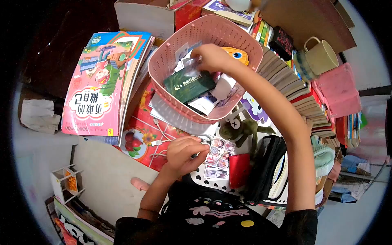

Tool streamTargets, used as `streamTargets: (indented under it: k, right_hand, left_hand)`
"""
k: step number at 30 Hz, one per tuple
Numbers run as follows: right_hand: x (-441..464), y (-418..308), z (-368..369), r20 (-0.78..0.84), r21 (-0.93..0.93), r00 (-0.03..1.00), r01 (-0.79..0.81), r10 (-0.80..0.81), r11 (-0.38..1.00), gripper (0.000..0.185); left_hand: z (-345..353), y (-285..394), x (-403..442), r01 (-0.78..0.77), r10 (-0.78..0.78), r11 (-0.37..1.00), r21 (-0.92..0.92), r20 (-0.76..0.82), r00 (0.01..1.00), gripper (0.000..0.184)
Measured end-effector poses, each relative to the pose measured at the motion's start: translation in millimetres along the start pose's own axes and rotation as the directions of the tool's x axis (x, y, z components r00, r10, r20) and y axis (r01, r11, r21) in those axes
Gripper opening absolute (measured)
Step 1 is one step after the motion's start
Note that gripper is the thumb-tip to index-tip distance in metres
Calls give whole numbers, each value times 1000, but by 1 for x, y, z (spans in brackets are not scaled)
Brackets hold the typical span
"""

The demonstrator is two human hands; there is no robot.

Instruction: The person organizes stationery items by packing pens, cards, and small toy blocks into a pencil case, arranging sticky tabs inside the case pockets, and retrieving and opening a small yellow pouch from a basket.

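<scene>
Two hands worked: the left hand (183, 155) pinched a white cable (157, 143); the right hand (212, 59) was inside the pink basket (216, 30), grip unclear.

A wide-angle, head-worn camera is looking forward and steeply down at the table (141, 116) from close above.

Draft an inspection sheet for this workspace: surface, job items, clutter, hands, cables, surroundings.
Surface: red fruit-print cover and white heart-print mat, both partly hidden.
Job items: pink basket holding a dark green packet among papers.
Clutter: book stack, green plush toy, red wallet-like item, black case.
Hands: right hand inside the basket, grip hidden; left hand pinching a white cable.
Cables: white cable looped at the left hand, loose plug over the red cover.
Surroundings: row of books and beige mug at right.
</scene>
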State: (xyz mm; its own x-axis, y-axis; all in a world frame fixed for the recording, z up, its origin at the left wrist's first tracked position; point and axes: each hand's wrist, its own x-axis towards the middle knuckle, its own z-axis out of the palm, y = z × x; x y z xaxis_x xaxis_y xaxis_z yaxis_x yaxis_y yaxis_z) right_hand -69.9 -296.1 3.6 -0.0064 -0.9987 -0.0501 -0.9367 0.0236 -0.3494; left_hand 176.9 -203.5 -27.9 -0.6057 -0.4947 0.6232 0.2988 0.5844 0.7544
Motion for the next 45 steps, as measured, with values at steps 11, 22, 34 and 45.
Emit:
streamTargets:
  k: [11,22,34,45]
  right_hand:
    - [-229,-62,-58,-221,932,838,31,500,361,25]
    - [-429,-133,72,-260,963,-190,23,947,269,17]
    - [-439,-138,119,-155,971,-201,-214,967,111,21]
    - [-429,-137,143,-239,942,-366,136,899,306,13]
  left_hand:
    - [51,30,22,307,-279,830,-465,130,951,40]
    - [166,81,13,677,-270,664,-319,741,614,17]
    - [217,113,59,78,30,997,-28,999,-20,36]
    - [231,134,68,-256,115,949,-185,957,-266,26]
